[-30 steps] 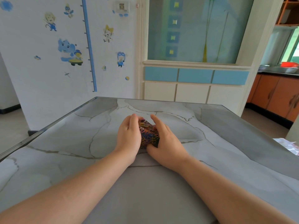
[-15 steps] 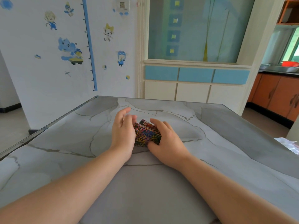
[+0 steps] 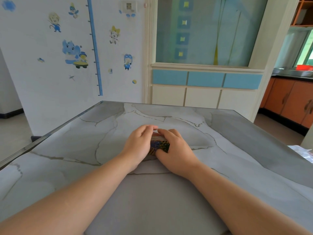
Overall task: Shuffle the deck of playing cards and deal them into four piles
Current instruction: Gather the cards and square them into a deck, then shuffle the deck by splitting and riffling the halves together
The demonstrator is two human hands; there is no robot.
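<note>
The deck of playing cards (image 3: 159,144) sits mid-bench, clasped between the left hand (image 3: 137,145) and right hand (image 3: 174,150), both curled around it. The bench (image 3: 237,150) is grey veined marble; behind stands a wall with cartoon stickers (image 3: 74,54) and orange cabinets (image 3: 291,102).

The deck of cards (image 3: 159,144) lies on the table (image 3: 84,167), midway between its left and right edges. The left hand (image 3: 138,146) touches the deck's left side; the right hand (image 3: 174,150) covers its right side. Both forearms extend from the near edge.
</note>
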